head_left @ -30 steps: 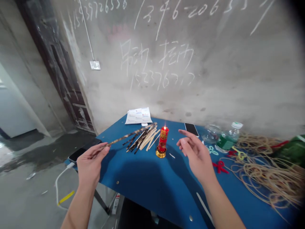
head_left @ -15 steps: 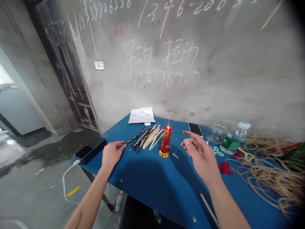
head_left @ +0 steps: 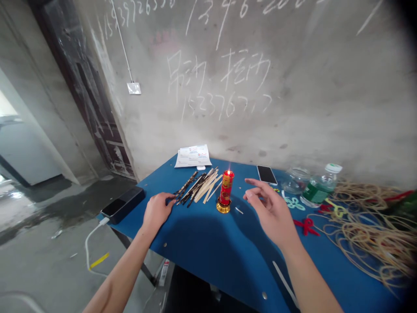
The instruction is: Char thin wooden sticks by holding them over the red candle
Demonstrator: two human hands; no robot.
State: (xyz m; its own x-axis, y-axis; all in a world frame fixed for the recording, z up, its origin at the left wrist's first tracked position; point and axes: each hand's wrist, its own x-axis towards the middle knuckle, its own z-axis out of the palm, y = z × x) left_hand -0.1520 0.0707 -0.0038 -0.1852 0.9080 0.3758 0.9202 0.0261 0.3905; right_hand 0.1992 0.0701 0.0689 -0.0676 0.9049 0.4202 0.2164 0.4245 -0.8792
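Note:
My left hand [head_left: 159, 211] is closed at the near end of a dark, scorched-looking thin stick [head_left: 187, 184], low over the blue table. The fingertips partly hide that end. Alongside it lies a loose pile of thin flat sticks, several blackened and several pale [head_left: 206, 187]. A lit red candle [head_left: 226, 187] stands upright in a gold base [head_left: 223, 207], just right of the pile. My right hand [head_left: 269, 208] hovers to the right of the candle, its index finger stretched out and the others loosely bent, with nothing in it.
Printed papers [head_left: 193, 156] lie at the back near the wall. A phone [head_left: 266, 174], a glass jar [head_left: 295, 180], a green-labelled bottle [head_left: 321, 187] and tangled tan cord [head_left: 368, 234] occupy the right. A black device [head_left: 123, 204] sits on the left edge; a pale strip [head_left: 284, 280] lies in front.
My left hand has moved slightly right, bringing the dark stick against the pile's left side. My right hand has shifted a little left, still holding nothing. The view has tilted slightly.

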